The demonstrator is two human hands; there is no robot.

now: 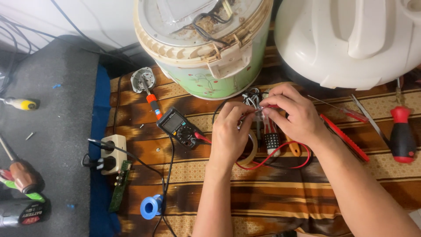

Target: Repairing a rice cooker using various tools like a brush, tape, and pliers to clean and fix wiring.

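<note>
Head view: left hand [229, 136] and right hand [293, 115], fingers pinching thin wires [254, 98] beside the green rice cooker [206, 48].

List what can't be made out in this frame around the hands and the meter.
- Head view: the small part pinched between the left hand and right hand is hidden by the fingers.
- The multimeter screen is too small to read.
- The white lid is cut off by the top and right edges.
- The tape roll lies mostly under the left hand.
</note>
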